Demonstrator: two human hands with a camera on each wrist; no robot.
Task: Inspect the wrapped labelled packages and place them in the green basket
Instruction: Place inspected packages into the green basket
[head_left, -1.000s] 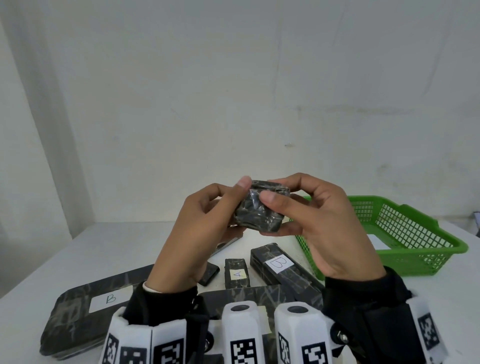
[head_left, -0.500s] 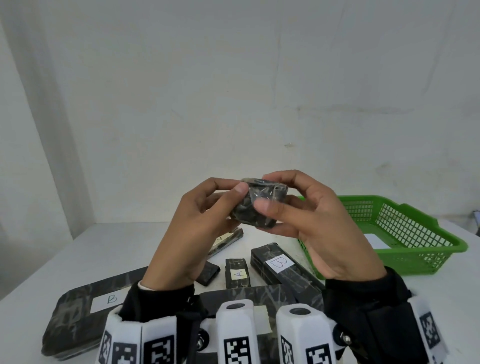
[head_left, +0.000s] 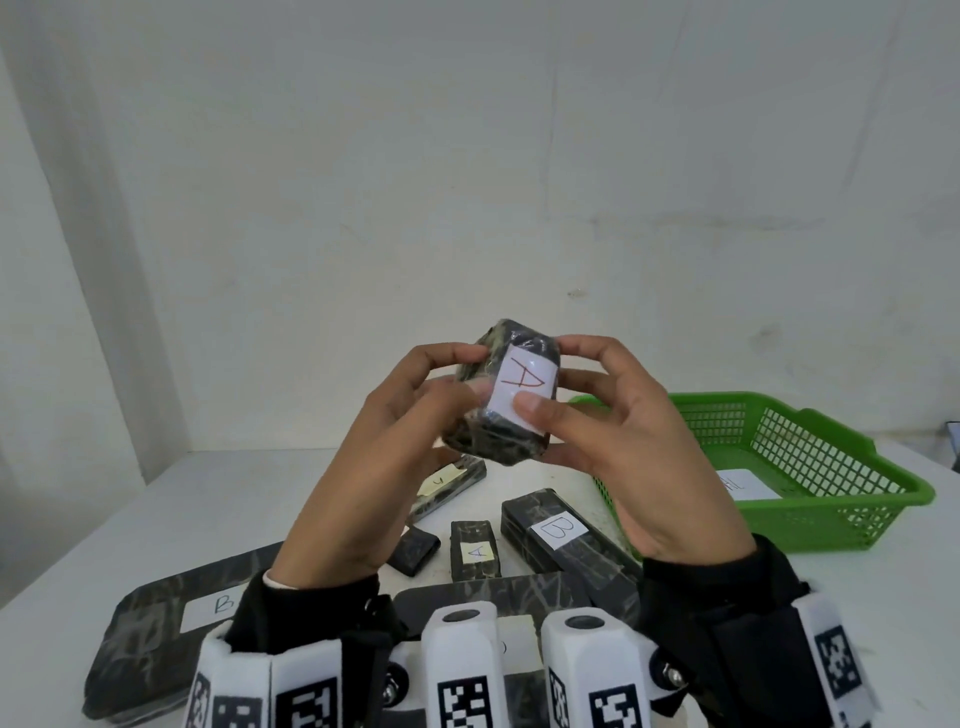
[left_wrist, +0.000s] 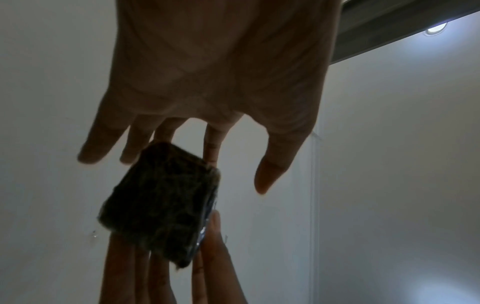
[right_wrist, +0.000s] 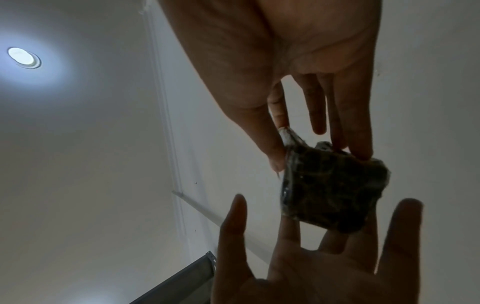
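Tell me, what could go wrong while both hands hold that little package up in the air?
The package is only pinched by fingertips of the left hand and right hand, and its wrap looks shiny, so it might slip and fall onto the packages below. On the way to the green basket it could also bump the rim.

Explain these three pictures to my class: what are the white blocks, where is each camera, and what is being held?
No machine here: a person's two bare hands. The white blocks are cameras strapped to the wrists; a third camera sits on the head. The head view shows the left hand and right hand holding a small dark wrapped package, its paper label reading A. The wrist views show that package from below, against the ceiling. On the white table lie more labelled packages and a green basket.
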